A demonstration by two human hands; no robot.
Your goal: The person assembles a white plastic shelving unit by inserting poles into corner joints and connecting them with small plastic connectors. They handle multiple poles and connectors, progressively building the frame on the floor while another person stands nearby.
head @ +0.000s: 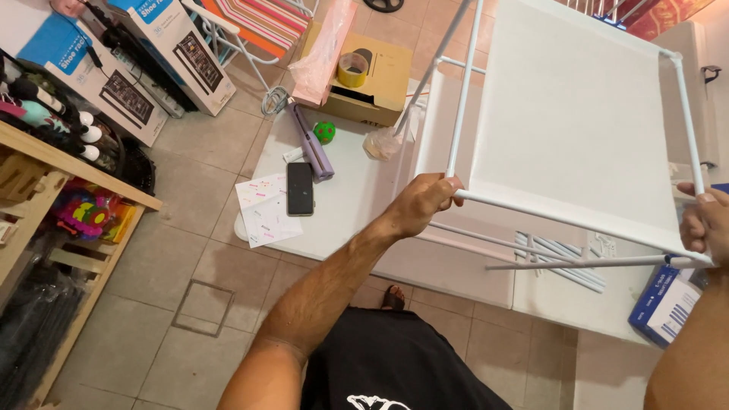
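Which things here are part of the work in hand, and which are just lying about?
In hand: white tube-and-fabric rack frame, gripped by left hand and right hand; loose white tubes beneath.

Lying about: black phone, yellow tape roll, green ball, cardboard box, white table.

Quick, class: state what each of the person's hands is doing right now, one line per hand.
Left hand: closed around a corner of the white tube frame.
Right hand: closed on the frame's other near corner.
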